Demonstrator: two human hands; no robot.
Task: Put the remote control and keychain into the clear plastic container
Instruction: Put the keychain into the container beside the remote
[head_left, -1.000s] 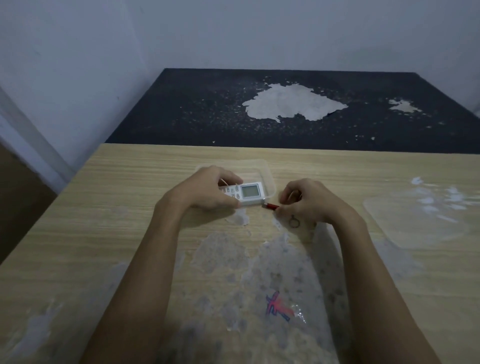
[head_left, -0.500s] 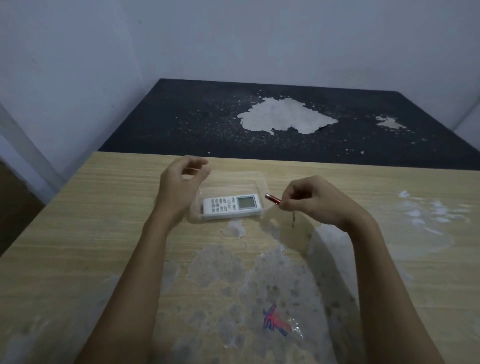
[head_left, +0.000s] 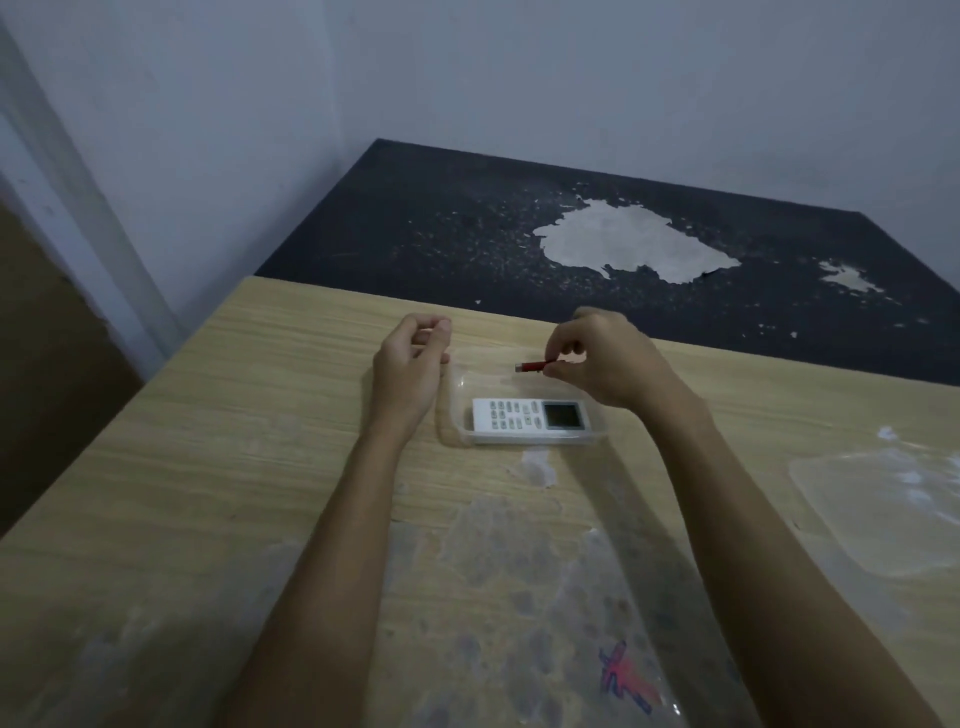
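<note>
A white remote control with a grey screen lies flat inside the clear plastic container on the wooden table. My right hand hovers above the container's far half, pinching the keychain, a small red and silver piece that points left. The keychain's ring is hidden by my fingers. My left hand rests just left of the container, fingers curled, thumb and forefinger nearly touching, holding nothing.
The clear container lid lies flat at the right on the light wooden table. A red and blue mark sits on a worn pale patch near me. A dark table with peeled spots stands behind, against the walls.
My left hand let go of the remote, which now lies in the container, and drew back to the left. My right hand lifted the keychain from the table to above the container.
</note>
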